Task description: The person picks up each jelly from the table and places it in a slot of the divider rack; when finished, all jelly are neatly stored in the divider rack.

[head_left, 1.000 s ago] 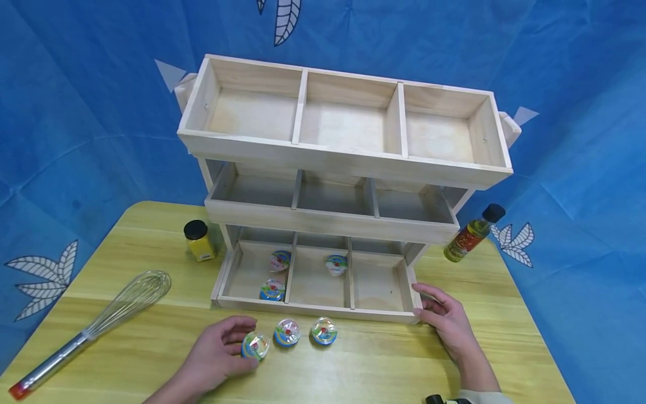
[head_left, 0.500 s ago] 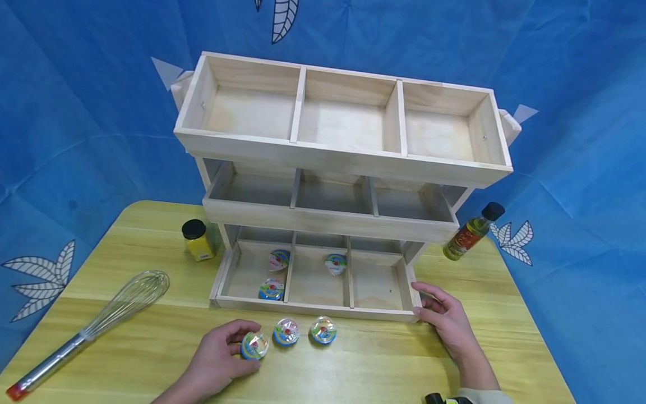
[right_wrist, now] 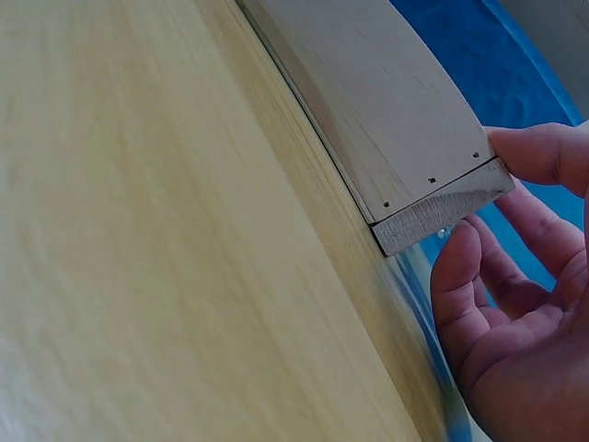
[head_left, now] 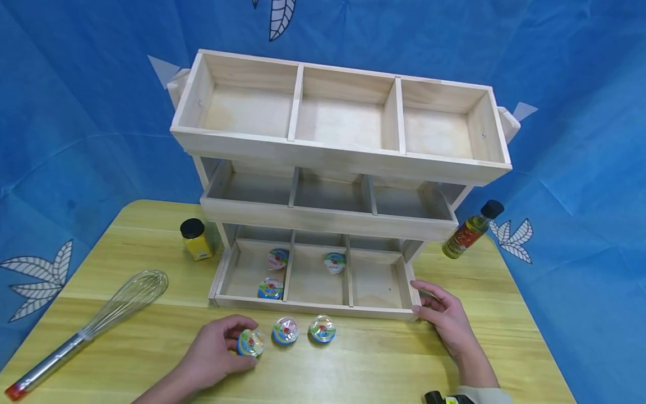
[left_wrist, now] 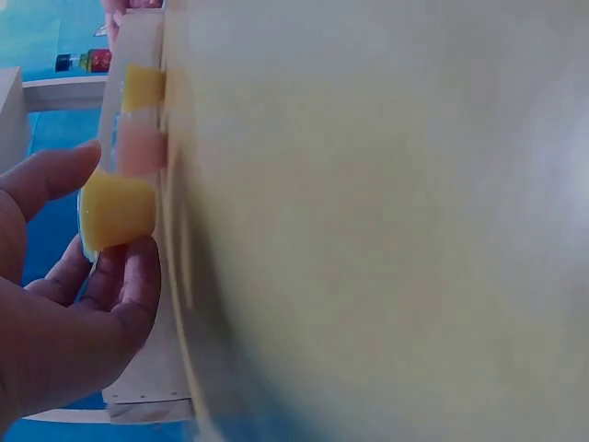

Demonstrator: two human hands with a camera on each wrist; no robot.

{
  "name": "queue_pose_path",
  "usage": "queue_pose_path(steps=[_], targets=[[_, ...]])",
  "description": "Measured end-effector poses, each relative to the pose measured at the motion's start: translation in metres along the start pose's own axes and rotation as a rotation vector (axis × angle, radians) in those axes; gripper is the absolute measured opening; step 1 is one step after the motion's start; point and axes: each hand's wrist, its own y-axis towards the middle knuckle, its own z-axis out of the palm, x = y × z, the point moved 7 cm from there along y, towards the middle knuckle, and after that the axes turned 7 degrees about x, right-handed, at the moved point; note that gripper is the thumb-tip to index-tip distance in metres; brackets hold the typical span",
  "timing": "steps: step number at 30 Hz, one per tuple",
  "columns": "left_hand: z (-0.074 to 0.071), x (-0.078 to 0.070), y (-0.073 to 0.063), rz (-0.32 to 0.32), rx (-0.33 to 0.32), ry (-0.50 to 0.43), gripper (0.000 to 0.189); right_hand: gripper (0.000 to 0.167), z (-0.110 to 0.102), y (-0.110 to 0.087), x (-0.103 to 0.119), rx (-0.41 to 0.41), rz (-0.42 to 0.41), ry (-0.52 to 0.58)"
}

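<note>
My left hand [head_left: 214,350] holds a jelly cup [head_left: 250,343] between thumb and fingers, in front of the wooden rack. The left wrist view shows this cup [left_wrist: 120,212] with yellow-orange contents. Just right of it, a pinkish jelly cup [head_left: 285,331] and another yellowish jelly cup [head_left: 323,329] stand on the table. Two jelly cups, one of them here [head_left: 270,288], lie in the bottom tier's left compartment, and one [head_left: 335,262] in its middle compartment. My right hand [head_left: 446,317] grips the right front corner of the three-tier wooden rack [head_left: 313,308].
A whisk [head_left: 118,311] lies at the left of the table [head_left: 373,359]. Beside the rack's left side stands a yellow jar with a black lid [head_left: 197,240]. An oil bottle [head_left: 466,234] stands at its right. Blue cloth [head_left: 91,112] hangs behind.
My left hand has shifted slightly left with the jelly cup, widening the gap to the pinkish one. My right hand stays at the rack's corner.
</note>
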Motion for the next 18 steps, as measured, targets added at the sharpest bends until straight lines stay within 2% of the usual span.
queue_pose_path(steps=[8, 11, 18], targets=[[-0.005, -0.017, 0.0, 0.022, 0.106, -0.037, 0.057, 0.052, 0.001, 0.0, 0.001, -0.003, -0.01, -0.005], [-0.006, -0.026, 0.003, 0.036, 0.119, -0.035, 0.058, 0.052, 0.0, 0.0, 0.001, -0.003, -0.012, -0.02], [-0.003, -0.053, 0.014, 0.121, 0.131, 0.019, 0.055, 0.051, 0.0, 0.0, 0.001, -0.005, -0.008, -0.038]])
